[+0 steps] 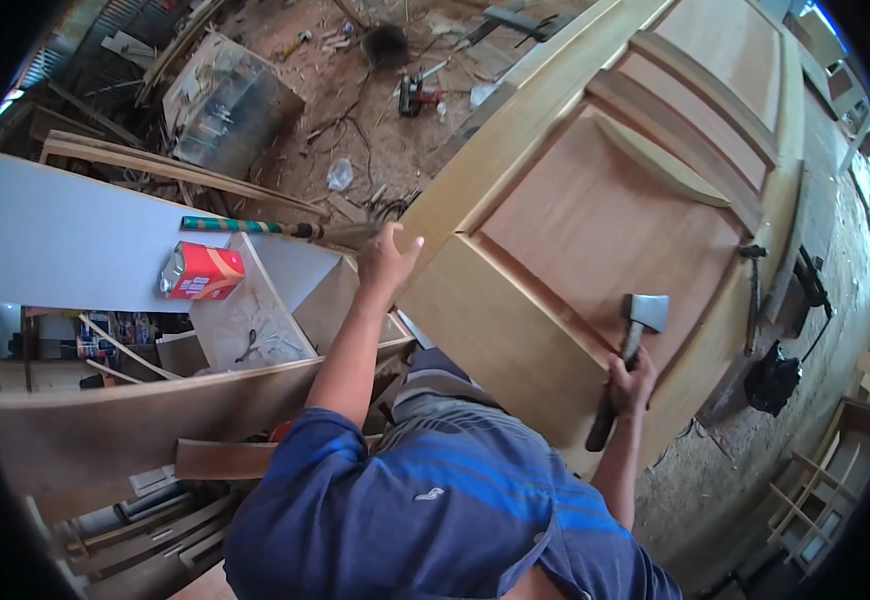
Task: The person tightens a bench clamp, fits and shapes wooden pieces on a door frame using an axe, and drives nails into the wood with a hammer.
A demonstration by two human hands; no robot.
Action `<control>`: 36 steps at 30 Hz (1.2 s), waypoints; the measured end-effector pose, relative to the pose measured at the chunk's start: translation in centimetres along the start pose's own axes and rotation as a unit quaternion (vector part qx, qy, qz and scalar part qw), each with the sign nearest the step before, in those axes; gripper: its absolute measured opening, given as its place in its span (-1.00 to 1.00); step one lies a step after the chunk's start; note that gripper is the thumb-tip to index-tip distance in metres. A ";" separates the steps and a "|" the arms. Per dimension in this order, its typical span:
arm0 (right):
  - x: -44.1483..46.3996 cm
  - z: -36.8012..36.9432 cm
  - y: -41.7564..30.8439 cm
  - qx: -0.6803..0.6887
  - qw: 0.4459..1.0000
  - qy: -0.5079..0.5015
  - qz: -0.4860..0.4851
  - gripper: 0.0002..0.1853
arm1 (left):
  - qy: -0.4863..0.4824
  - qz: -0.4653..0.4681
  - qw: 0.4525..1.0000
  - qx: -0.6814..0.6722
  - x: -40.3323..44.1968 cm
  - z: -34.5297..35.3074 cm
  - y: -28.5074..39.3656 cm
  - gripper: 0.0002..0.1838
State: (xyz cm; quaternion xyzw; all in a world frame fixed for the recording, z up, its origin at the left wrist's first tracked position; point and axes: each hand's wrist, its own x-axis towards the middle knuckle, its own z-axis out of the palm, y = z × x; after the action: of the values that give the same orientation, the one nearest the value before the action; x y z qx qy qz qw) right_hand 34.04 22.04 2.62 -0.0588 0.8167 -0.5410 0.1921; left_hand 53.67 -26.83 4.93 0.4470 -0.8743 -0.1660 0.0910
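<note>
My right hand [633, 382] is wrapped round the handle of a hatchet [645, 314], whose metal head lies over the lower panel of a large wooden door [525, 310]. At the door's near left corner is my left hand [389, 262], its thumb and fingers apart and nothing in it. Whether its palm touches the door edge I cannot tell. A curved wooden strip [660, 165] rests on the panel. Beside the door's right edge lies a hammer [752, 300].
Left of me, a red can [205, 272] and a green-striped tube [245, 226] rest on a white board [75, 230]. Farther off are a dusty box [225, 105] and a red power tool [415, 96] on the ground. A black bag [775, 380] is at right.
</note>
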 end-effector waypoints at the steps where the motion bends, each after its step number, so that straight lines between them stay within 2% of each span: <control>1: -0.3 0.0 -0.4 0.009 1.000 0.000 0.019 -0.73 | -0.017 -0.002 1.000 0.011 2.0 -1.5 -0.9 -0.34; 2: -0.6 0.2 -1.2 0.018 0.999 0.003 0.037 -0.72 | -0.034 -0.003 0.999 0.020 3.7 -2.5 -2.2 -0.29; 5: -0.9 0.9 -1.5 -0.127 0.990 0.033 0.055 -0.76 | -0.277 0.010 0.960 -0.028 8.2 -4.1 -7.7 -0.17; 7: -0.8 1.9 -4.0 -0.249 0.963 0.099 0.016 -0.70 | -0.380 0.021 0.923 -0.060 9.0 1.2 -14.0 -0.14; 8: -0.9 2.8 -5.1 -0.259 0.958 0.122 0.019 -0.68 | -0.391 -0.013 0.899 -0.196 7.4 2.1 -15.0 -0.20; 9: -1.0 3.5 -5.5 -0.267 0.952 0.148 0.023 -0.66 | -0.371 -0.005 0.894 -0.253 6.3 -1.7 -11.2 -0.34; 10: -1.5 3.9 -6.1 -0.276 0.945 0.173 0.031 -0.65 | -0.402 -0.057 0.847 -0.343 5.2 1.8 -13.9 -0.48; 11: -2.0 4.8 -7.2 -0.274 0.943 0.186 0.038 -0.60 | -0.398 -0.086 0.814 -0.415 4.3 1.4 -13.6 -0.49; 13: -4.0 4.8 -7.0 -0.290 0.924 0.249 -0.019 -0.63 | -0.406 -0.137 0.830 -0.357 3.5 3.3 -16.5 -0.48; 14: -5.5 5.0 -6.5 -0.299 0.912 0.276 -0.050 -0.64 | -0.397 -0.154 0.821 -0.379 3.3 3.3 -16.7 -0.47; 16: -10.9 2.8 -1.7 -0.334 0.840 0.427 -0.007 -0.67 | -0.362 -0.220 0.793 -0.438 2.3 3.4 -16.0 -0.41; 17: -14.7 1.3 3.0 -0.399 0.753 0.522 -0.025 -0.63 | -0.337 -0.262 0.772 -0.471 1.9 3.4 -15.5 -0.37; 18: -18.4 0.6 5.1 -0.350 0.720 0.563 0.203 -0.44 | -0.326 -0.311 0.729 -0.515 1.9 3.1 -14.7 -0.28; 19: -23.2 -0.4 9.5 -0.298 0.677 0.589 0.326 -0.25 | -0.314 -0.358 0.681 -0.556 1.7 2.4 -13.8 -0.19; 20: -22.8 1.9 7.7 0.049 0.651 0.629 0.423 -0.15 | -0.282 -0.429 0.633 -0.580 3.0 2.5 -12.4 -0.13; 21: -23.2 5.3 3.1 0.379 0.551 0.580 0.465 -0.04 | -0.241 -0.509 0.574 -0.594 2.4 1.5 -12.4 -0.07; 24: -17.9 9.5 4.0 0.430 0.680 0.561 0.194 0.17 | -0.209 -0.526 0.591 -0.575 2.2 1.2 -11.9 -0.07; 27: -17.0 9.4 4.6 0.540 0.626 0.528 0.195 0.27 | -0.170 -0.542 0.610 -0.552 2.7 0.3 -8.9 -0.15; 29: -17.3 9.4 5.2 0.530 0.612 0.544 0.219 0.26 | -0.173 -0.542 0.612 -0.549 2.3 1.5 -11.4 -0.16; 33: -17.8 9.0 8.4 0.527 0.596 0.550 0.254 0.22 | -0.158 -0.539 0.600 -0.569 2.5 2.0 -11.5 -0.18; 36: -13.9 9.4 3.9 0.585 0.606 0.508 0.179 0.22 | -0.159 -0.532 0.609 -0.566 4.4 4.4 -12.5 -0.18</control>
State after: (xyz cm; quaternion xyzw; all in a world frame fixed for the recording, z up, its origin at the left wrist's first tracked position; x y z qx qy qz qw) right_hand 50.75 19.79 -0.66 0.4978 0.2867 -0.8013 -0.1669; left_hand 59.14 -36.23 -3.77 0.6597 -0.2151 -0.7155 0.0806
